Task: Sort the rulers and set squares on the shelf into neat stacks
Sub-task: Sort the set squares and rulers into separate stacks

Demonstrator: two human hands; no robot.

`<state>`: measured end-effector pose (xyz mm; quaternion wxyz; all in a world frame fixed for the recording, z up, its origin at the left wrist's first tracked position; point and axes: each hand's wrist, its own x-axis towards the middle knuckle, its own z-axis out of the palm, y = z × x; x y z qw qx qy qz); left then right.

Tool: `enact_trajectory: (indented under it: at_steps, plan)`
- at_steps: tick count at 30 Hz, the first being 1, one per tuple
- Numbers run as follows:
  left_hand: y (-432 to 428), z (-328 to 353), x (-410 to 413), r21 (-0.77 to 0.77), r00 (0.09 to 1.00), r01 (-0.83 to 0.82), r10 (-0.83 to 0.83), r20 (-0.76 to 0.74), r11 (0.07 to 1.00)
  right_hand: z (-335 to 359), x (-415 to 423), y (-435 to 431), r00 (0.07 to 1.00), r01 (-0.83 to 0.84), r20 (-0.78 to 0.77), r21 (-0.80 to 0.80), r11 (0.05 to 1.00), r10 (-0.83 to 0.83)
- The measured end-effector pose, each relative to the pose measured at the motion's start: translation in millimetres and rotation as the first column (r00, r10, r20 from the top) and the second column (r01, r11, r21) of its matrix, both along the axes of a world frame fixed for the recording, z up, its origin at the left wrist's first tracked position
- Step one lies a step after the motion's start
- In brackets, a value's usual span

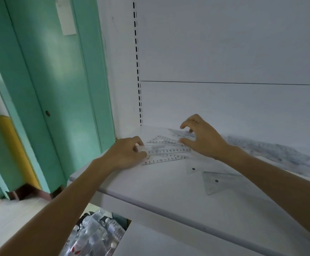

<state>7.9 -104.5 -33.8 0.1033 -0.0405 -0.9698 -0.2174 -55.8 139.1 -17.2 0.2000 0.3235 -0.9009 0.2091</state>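
Left grip [126, 154] is pinching one end of the clear plastic rulers [167, 151] on the white shelf [150, 183]. Right grip [204, 137], half-open, is thumbing their other end. Clear triangular set squares [218, 182] are lying loose nearside of the right grip, so sorting seems barely begun.

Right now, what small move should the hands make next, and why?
Probably squeeze both hands inward to square the rulers together: the left hand pinches one end, the right hand rests at the other, and they lie fanned at differing angles.
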Motion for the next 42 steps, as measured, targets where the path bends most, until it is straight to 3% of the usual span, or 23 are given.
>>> enact_trajectory:
  at_steps: [2, 5, 9, 14, 18, 22, 27, 31, 34, 42]
  plan:
    - [-6.3, 1.7, 5.2, -0.040, 0.997, -0.071, 0.069, -0.038, 0.997, 0.0, 11.9, -9.3, 0.997, -0.050, 0.068, 0.049, 0.998, 0.047]
    - [-18.4, 2.7, 13.1, -0.141, 0.985, -0.173, 0.168, -0.042, 0.975, -8.1, 18.5, -24.5, 0.974, -0.077, 0.224, 0.242, 0.967, 0.021]
    - [-38.7, 1.4, 26.8, -0.078, 0.958, -0.275, 0.266, -0.110, 0.958, -9.6, 22.4, -32.1, 0.951, -0.055, 0.308, 0.164, 0.985, 0.002]
    - [-41.5, 1.5, 50.2, 0.033, 0.959, -0.243, 0.245, -0.142, 0.969, -9.0, 44.1, -41.7, 0.970, -0.091, 0.239, 0.181, 0.979, 0.046]
    - [-42.3, 0.3, 68.9, 0.071, 0.952, -0.215, 0.226, -0.209, 0.974, -15.5, 80.0, -52.2, 0.988, -0.146, 0.092, 0.254, 0.956, 0.126]
    - [-44.8, 4.3, 82.3, 0.100, 0.956, -0.148, 0.168, -0.240, 0.984, -13.0, 112.1, -65.1, 0.992, -0.056, 0.127, 0.261, 0.964, 0.023]
    - [-28.5, 6.0, 93.5, 0.173, 0.952, -0.053, 0.102, -0.288, 0.983, -19.1, 142.8, -65.2, 0.996, 0.036, -0.092, 0.424, 0.905, 0.004]
    - [-15.4, 7.7, 98.4, 0.152, 0.955, 0.010, 0.035, -0.293, 0.988, -18.7, 165.3, -59.2, 0.992, -0.022, -0.109, 0.335, 0.942, 0.062]
    - [-11.1, 13.4, 97.7, 0.175, 0.939, 0.032, 0.031, -0.342, 0.984, -17.5, 177.1, -52.8, 0.973, 0.019, -0.224, 0.322, 0.947, 0.056]
    - [16.1, 13.8, 93.3, 0.150, 0.932, 0.131, -0.070, -0.356, 0.980, -5.4, 177.1, 26.1, 0.953, 0.220, -0.243, 0.140, 0.965, -0.182]
